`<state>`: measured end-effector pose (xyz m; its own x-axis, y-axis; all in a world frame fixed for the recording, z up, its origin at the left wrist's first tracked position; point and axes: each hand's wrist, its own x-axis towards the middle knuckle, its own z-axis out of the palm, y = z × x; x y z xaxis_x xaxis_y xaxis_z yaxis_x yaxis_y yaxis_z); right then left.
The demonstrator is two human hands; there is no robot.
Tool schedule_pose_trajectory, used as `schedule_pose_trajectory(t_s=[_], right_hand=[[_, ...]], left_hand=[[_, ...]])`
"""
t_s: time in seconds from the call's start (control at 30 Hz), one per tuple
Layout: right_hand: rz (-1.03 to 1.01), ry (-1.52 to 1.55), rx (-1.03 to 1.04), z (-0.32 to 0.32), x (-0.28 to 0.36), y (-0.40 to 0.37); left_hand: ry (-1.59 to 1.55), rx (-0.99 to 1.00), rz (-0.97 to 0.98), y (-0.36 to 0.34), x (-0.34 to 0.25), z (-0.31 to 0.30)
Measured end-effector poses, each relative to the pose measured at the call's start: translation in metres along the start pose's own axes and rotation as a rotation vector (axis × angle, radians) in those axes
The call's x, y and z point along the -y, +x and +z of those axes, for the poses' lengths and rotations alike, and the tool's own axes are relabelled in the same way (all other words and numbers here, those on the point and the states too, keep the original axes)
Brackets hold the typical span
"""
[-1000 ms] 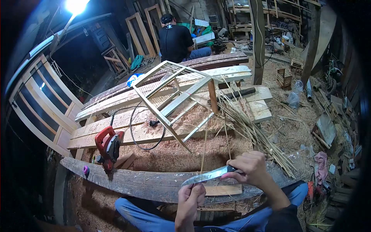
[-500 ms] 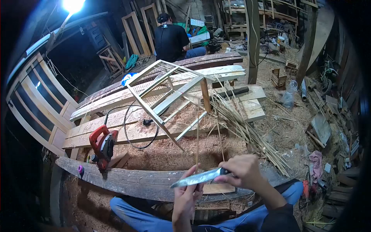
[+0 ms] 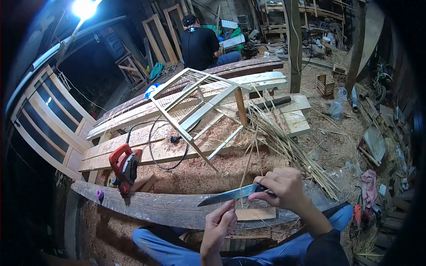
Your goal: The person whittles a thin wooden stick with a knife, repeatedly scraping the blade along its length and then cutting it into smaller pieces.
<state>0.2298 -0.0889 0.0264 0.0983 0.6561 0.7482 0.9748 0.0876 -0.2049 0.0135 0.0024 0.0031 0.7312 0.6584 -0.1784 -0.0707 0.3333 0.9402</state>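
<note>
meanwhile right hand (image 3: 284, 188) holds knife (image 3: 226, 195) against left hand's (image 3: 220, 224) bamboo strip (image 3: 245, 170).

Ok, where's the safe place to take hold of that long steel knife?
Take the long steel knife by its dark handle at the right end, coming from the right, as the right hand does. The bare blade tapers leftward to a point and crosses the thin bamboo strip pinched by the left hand.

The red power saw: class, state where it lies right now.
In the head view, the red power saw sits at left, between the dark plank in front and the pale boards behind, beside the looped black cable.
</note>
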Motion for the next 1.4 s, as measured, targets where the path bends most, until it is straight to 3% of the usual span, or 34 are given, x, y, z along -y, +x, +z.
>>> schedule_pose_trajectory(t_s=[0.33, 0.43, 0.53, 0.6, 0.7, 0.8, 0.87, 0.93, 1.0, 1.07, 1.13, 1.4], right_hand=[[-0.049, -0.022, 0.076, 0.005, 0.012, -0.001], [-0.051, 0.01, 0.117, 0.009, 0.013, -0.004], [-0.046, 0.081, 0.098, 0.014, 0.015, -0.005], [-0.007, 0.121, 0.092, 0.015, 0.017, -0.006], [0.009, 0.127, 0.094, 0.006, 0.015, -0.002], [-0.004, 0.06, 0.044, 0.012, -0.003, -0.01], [0.244, -0.1, -0.066, 0.007, -0.053, -0.021], [0.494, -0.235, -0.23, -0.024, -0.085, -0.017], [0.361, -0.148, -0.176, -0.024, -0.063, -0.006], [0.262, -0.069, -0.13, -0.014, -0.032, -0.007], [0.173, -0.015, -0.036, -0.007, -0.017, -0.003], [0.117, 0.193, 0.088, 0.004, 0.01, -0.013]], left_hand=[[0.129, 0.047, 0.139, 0.008, -0.01, 0.015], [-0.132, 0.076, 0.037, 0.006, -0.001, 0.011], [0.016, -0.031, 0.003, 0.003, -0.004, 0.017], [0.081, -0.193, 0.082, 0.002, -0.006, 0.031], [0.174, -0.114, 0.188, 0.0, 0.005, 0.017], [0.212, -0.149, 0.136, 0.0, -0.003, 0.014], [0.131, -0.272, 0.081, -0.006, -0.022, 0.005], [0.153, -0.27, 0.11, -0.019, -0.029, -0.022], [0.163, -0.325, 0.141, -0.014, -0.027, -0.021], [0.18, -0.229, 0.193, 0.004, -0.028, -0.01], [0.01, -0.149, 0.082, 0.009, -0.02, -0.002], [-0.014, -0.098, -0.011, 0.011, 0.003, 0.016]])
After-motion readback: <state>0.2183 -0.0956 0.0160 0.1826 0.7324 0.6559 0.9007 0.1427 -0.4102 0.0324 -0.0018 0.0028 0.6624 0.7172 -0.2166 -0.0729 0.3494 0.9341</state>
